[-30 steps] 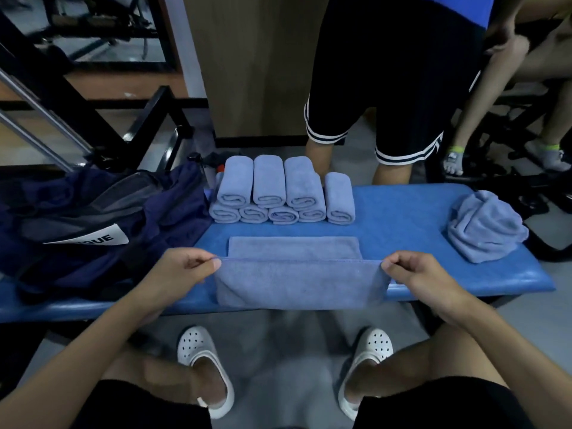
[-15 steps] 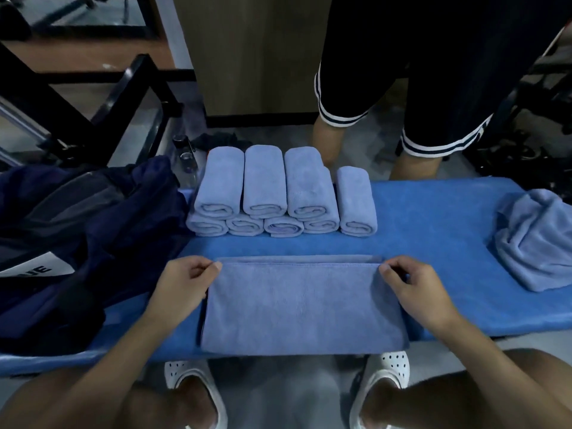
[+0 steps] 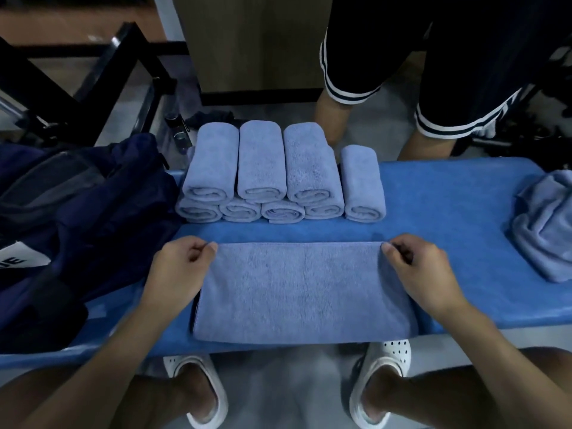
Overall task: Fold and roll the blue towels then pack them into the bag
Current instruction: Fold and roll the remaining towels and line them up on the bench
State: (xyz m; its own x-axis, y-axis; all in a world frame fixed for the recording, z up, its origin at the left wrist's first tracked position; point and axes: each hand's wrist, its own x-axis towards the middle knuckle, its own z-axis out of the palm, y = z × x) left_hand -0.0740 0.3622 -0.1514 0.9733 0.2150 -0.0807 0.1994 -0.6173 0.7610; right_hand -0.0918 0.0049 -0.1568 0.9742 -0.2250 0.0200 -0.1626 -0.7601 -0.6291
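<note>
As left hand [image 3: 179,269], right hand [image 3: 418,269] pinch corners, towel [image 3: 303,289] seemingly overhangs bench [image 3: 448,205].

The folded towel [image 3: 303,289] lies flat on the bench [image 3: 448,196] at its near edge. The left hand [image 3: 176,267] pinches its far left corner, the right hand [image 3: 421,270] its far right corner. Rolled towels [image 3: 278,181] are stacked in two tiers behind it. The bag [image 3: 77,218] lies to the left, a loose towel [image 3: 544,230] far right.

A folded blue towel [image 3: 303,289] lies flat on the blue bench [image 3: 448,196], its near edge hanging just over the front. The left hand [image 3: 178,267] and right hand [image 3: 421,270] each pinch a far corner. Behind sit stacked rolled towels [image 3: 278,174], a dark bag [image 3: 77,218] at left, a crumpled towel [image 3: 544,230] at right.
</note>
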